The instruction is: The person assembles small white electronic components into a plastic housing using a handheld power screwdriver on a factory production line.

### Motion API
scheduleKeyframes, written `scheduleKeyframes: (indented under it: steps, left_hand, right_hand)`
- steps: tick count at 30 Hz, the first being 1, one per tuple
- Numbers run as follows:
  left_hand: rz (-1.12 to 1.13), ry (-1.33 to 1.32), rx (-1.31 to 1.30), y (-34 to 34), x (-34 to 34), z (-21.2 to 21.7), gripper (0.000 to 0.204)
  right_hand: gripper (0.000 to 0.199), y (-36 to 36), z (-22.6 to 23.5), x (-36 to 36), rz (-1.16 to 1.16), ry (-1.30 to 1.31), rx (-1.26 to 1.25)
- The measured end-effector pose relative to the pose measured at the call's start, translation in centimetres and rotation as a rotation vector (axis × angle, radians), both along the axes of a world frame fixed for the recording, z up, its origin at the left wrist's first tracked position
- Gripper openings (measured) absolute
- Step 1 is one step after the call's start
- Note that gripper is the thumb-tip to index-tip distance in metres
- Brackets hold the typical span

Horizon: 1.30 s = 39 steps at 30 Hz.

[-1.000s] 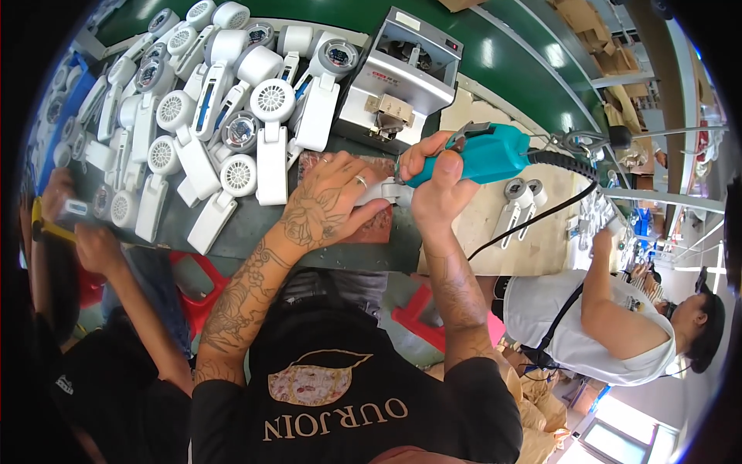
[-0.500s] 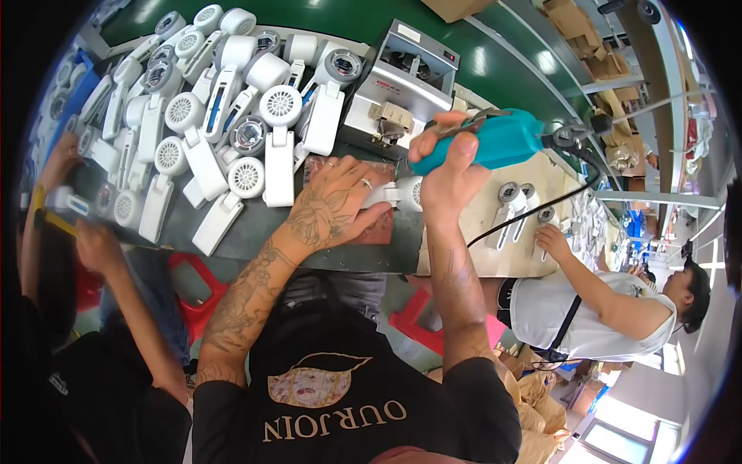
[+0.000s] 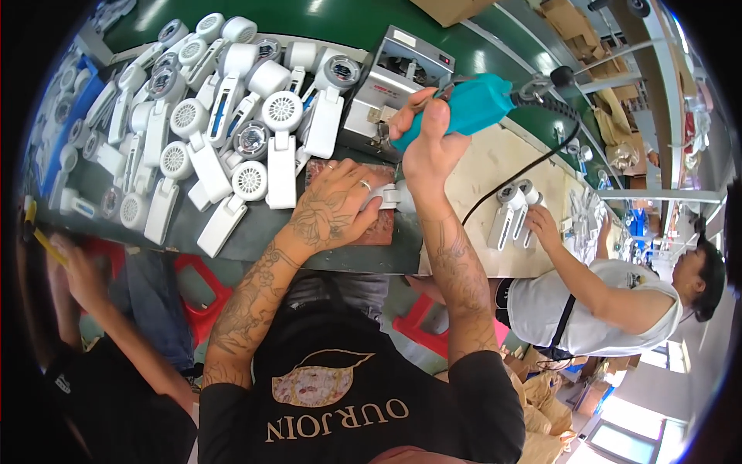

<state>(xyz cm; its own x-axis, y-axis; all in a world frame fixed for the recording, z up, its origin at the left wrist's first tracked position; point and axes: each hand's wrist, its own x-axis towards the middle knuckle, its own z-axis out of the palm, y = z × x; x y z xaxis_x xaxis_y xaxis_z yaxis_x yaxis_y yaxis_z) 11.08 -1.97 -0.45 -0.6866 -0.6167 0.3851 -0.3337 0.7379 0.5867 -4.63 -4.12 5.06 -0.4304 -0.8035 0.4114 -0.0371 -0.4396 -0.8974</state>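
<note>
In the middle of the frame, the left hand (image 3: pixel 334 207) is wrapped around a white fan (image 3: pixel 391 196) over a red mat (image 3: pixel 376 232). Slightly higher and rightward, the right hand (image 3: pixel 430 155) grips a teal power tool (image 3: pixel 478 102).

Pale letters (image 3: pixel 338 422) cross the black shirt (image 3: pixel 379 375), red print (image 3: pixel 384 93) the machine (image 3: pixel 362 124).

Looking steeply down from the wearer's head through the left of two wide fisheye lenses, upright and unmirrored, facing across the table (image 3: pixel 371 261). Viewing the left hand (image 3: pixel 332 201) and right hand (image 3: pixel 429 143) at close range near the middle, above the forearms (image 3: pixel 456 267) and black shirt (image 3: pixel 410 352). Reaching sideways to a co-worker (image 3: pixel 591 309) farther off at right; bowing straight edges toward a dark rim.
</note>
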Motion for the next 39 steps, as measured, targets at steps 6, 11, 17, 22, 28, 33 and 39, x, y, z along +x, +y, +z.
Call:
scheduleKeyframes:
  steps: [6,11,17,22,28,33,39]
  left_hand:
    - [-0.03,0.012,0.009,-0.2,-0.1,1.0,0.033]
    - [-0.053,-0.013,0.026,-0.5,-0.2,0.2,0.037]
    - [-0.04,-0.003,0.021,-0.1,-0.4,0.0,0.036]
    - [-0.049,-0.045,-0.001,-0.1,-0.7,1.1,0.035]
    - [-0.048,-0.04,0.02,-0.1,-0.6,1.8,0.033]
    - [-0.089,0.054,-0.065,0.1,0.2,0.8,0.032]
    - [-0.095,0.155,-0.087,4.4,1.3,0.6,0.029]
  right_hand:
    - [0.06,6.7,1.3,-1.1,0.058,-0.1,-0.007]
    - [0.062,8.4,0.0,-1.3,0.043,-0.082,0.038]
    - [0.065,8.5,-0.7,-1.4,0.033,-0.01,0.077]
    - [0.054,8.5,-1.9,-1.5,0.07,-0.093,0.04]
    - [0.044,7.9,-2.2,-1.1,0.075,-0.1,-0.002]
    - [0.048,8.5,-2.4,-0.4,-0.041,-0.093,0.051]
    - [0.064,15.6,0.7,-0.4,-0.105,-0.335,-0.039]
